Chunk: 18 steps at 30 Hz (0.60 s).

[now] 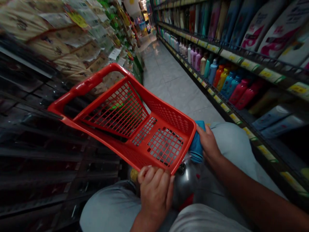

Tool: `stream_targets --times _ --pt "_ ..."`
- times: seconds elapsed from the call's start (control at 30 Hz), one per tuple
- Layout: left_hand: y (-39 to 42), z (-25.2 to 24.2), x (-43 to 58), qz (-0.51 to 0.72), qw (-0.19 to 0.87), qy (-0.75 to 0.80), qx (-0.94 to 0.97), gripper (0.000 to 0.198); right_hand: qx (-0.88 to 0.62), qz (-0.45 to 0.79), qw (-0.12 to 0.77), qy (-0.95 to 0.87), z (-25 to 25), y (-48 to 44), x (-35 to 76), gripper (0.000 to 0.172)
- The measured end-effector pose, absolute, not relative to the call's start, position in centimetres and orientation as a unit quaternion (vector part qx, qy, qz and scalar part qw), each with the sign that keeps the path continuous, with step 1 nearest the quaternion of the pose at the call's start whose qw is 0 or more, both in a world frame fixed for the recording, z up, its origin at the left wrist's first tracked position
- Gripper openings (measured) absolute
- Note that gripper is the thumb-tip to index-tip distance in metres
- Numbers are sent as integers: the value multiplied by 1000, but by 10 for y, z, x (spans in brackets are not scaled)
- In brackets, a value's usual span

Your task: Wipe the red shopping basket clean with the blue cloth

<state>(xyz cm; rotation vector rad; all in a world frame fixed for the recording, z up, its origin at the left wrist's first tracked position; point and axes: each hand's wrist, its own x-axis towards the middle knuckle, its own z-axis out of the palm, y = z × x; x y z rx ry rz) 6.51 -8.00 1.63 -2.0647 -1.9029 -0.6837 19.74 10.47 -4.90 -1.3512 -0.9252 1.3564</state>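
Note:
A red plastic shopping cart point(142, 138) stands tilted in front of me, its grid floor bare and its handle at the far left. My left hand point(155, 188) is closed over the cart's near rim, fingers curled onto the edge. At the right end of the basket my right hand point(209, 143) grips a folded blue cloth point(197, 145), which lies against the outside of the rim. Under the basket, between my knees, is a shiny silver rounded object point(184, 183) whose kind I cannot make out.
Shelves point(227, 53) with several colourful bottles point(233, 83) run along the right. Packaged goods point(65, 48) are stacked on the left, partly blurred. A grey tiled aisle floor point(161, 64) stretches ahead between them. My bent knees flank the cart's near end.

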Motion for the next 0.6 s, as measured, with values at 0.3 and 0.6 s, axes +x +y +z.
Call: stream_targets --times 0.3,0.6 --pt "-109 16 67 -271 63 -659 -699 21 -515 418 403 -630 13 108 229 35" --pt "-118 26 48 -233 56 -571 -785 23 -379 9 169 -910 39 108 218 36"
